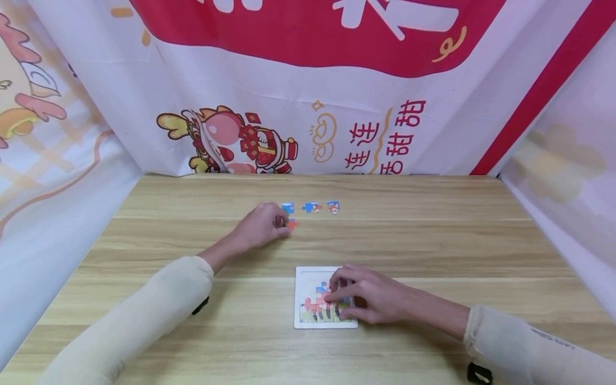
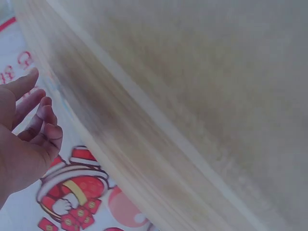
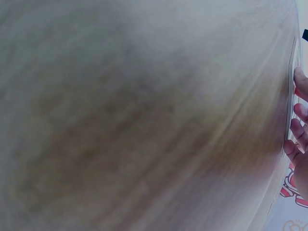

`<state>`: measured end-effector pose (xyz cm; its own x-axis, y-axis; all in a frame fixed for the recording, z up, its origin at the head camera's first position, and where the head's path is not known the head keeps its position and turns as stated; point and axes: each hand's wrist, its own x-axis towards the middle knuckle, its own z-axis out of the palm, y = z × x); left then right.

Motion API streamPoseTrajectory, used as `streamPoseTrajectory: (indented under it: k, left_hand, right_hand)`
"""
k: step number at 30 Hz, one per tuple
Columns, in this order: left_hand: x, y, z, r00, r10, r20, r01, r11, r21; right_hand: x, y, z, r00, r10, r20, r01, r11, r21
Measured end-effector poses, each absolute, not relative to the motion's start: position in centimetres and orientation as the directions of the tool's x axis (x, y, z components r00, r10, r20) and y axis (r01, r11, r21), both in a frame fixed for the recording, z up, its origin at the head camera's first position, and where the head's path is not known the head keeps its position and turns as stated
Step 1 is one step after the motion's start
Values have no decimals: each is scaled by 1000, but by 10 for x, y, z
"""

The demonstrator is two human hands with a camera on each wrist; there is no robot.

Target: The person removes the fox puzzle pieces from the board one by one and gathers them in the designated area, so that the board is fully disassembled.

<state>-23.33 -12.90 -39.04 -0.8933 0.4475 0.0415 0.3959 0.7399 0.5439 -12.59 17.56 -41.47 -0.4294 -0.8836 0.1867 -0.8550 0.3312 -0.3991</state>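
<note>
Reaching over the table [image 1: 414, 240], your left hand [image 1: 263, 225] has its fingertips at an orange piece [image 1: 292, 225]; the fingers are bent with the thumb near them, but you cannot tell whether they pinch it. Just beyond sits a blue piece [image 1: 288, 207], its left edge close to that hand, then a blue-and-orange piece [image 1: 312, 207] and a fox-face piece [image 1: 333, 207] farther right, set apart in a row. Nearer you lies the tray [image 1: 300, 286], flat, with a partly joined puzzle [image 1: 315, 312] along its lower part. Your right hand [image 1: 372, 295] comes in from the right, fingers loosely spread, one fingertip on the puzzle and the thumb low by the tray's right side; it hides much of that side from the head view. Behind the pieces, a printed curtain [image 1: 284, 85] closes off the table's far edge, with a dragon [image 1: 240, 141] and red lettering on it. More cloth [image 1: 563, 160] hangs along the right, and a patterned sheet [image 1: 53, 139] along the left. Both wrist views show mostly blurred table.
</note>
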Motion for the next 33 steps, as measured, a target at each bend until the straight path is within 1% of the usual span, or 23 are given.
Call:
streamPoseTrajectory:
  k: [7, 10, 13, 18, 20, 25, 30, 33]
  left_hand:
    - [-202, -117, -381, -830, 555, 49, 486, 678, 552]
    - [-189, -111, -377, -799, 601, 30, 508, 646, 570]
    - [-178, -105, -375, -762, 647, 18, 538, 618, 573]
    - [-166, -96, -376, -718, 696, -4, 566, 588, 578]
    - [-162, -93, -378, -704, 710, -21, 564, 578, 590]
    - [-156, -83, -381, -672, 737, -71, 551, 562, 617]
    - [-152, -76, -383, -673, 729, -122, 514, 580, 632]
    - [-152, -74, -385, -671, 731, -125, 519, 583, 625]
  right_hand:
    - [-124, 176, -409, -467, -868, 169, -833, 368, -413]
    - [-122, 178, -404, -464, -871, 161, -833, 368, -413]
    - [-121, 183, -402, -437, -884, 165, -850, 346, -397]
    - [-118, 188, -405, -354, -912, 205, -912, 289, -289]
    - [-116, 189, -405, -344, -918, 196, -922, 291, -257]
    - [-114, 189, -404, -371, -920, 124, -910, 333, -246]
    - [-114, 189, -404, -385, -918, 89, -899, 352, -261]
    - [-114, 190, -404, -394, -915, 83, -891, 359, -279]
